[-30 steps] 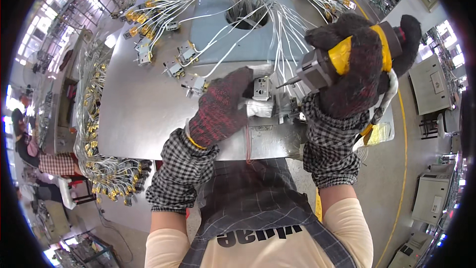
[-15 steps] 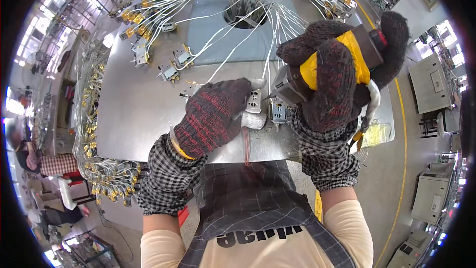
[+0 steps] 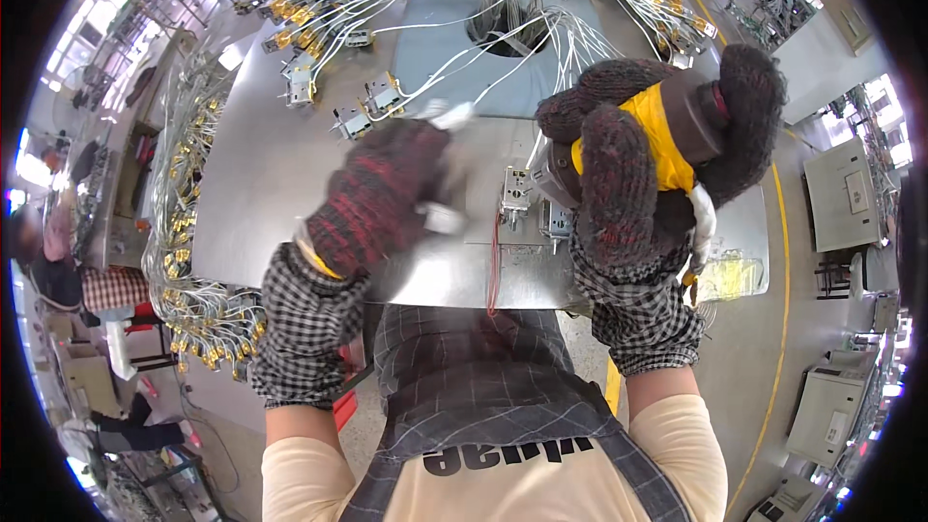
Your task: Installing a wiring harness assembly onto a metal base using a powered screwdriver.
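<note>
My right hand (image 3: 628,174), in a dark knit glove, is closed around a yellow and grey power screwdriver (image 3: 667,135), whose tip points left over small metal wired units (image 3: 515,190) on the steel table (image 3: 261,193). My left hand (image 3: 382,198), in a dark red glove, hovers over the table left of those units. It seems to pinch a small white part (image 3: 442,218), and another blurred white piece (image 3: 451,116) shows at its fingertips. A thin red wire (image 3: 494,266) runs from the units to the table's near edge.
Bundles of white wires with yellow connectors (image 3: 319,0) fan out from a round hole (image 3: 507,29) at the table's back and hang over its left side (image 3: 193,309). More wired units (image 3: 372,101) lie at back left. Another person (image 3: 48,261) sits far left. Grey machines (image 3: 846,193) stand at right.
My left hand lifted off the units and moved left and away with a white part. My right hand brought the screwdriver down and left toward the units.
</note>
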A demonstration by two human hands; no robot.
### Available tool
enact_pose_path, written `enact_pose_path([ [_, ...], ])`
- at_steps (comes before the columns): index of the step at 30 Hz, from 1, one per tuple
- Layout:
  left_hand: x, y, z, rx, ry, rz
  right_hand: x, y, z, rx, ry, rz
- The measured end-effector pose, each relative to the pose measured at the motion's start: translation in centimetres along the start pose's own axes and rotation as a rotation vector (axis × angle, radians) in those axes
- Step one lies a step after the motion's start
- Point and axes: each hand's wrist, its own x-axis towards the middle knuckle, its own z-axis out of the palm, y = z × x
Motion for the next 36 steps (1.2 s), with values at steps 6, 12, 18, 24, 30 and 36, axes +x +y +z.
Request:
enact_pose_path([
  [6,-1.0,-1.8,-1.5,-0.215,-0.416,-0.268,-0.4,1.4,-1.4,-0.523,-0.091,-0.070],
  [12,-2.4,2.2,0.3,-1.106,-0.208,-0.609,-0.2,2.3,0.1,0.103,0.095,-0.135],
  [18,-3.2,4.9,0.9,-0.942,-0.370,-0.778,-0.6,1.7,0.2,0.390,0.281,0.158],
  [24,-3.2,5.2,1.4,-1.878,0.205,-0.850,-0.8,1.4,0.4,0.295,0.332,0.215],
  [30,-2.7,5.5,2.6,-1.238,0.128,-0.499,1.5,1.4,-1.3,-0.072,0.181,-0.082],
  [36,1.2,4.9,1.9,-0.721,-0.018,-0.383,1.7,2.0,-2.5,0.010,0.324,-0.198],
])
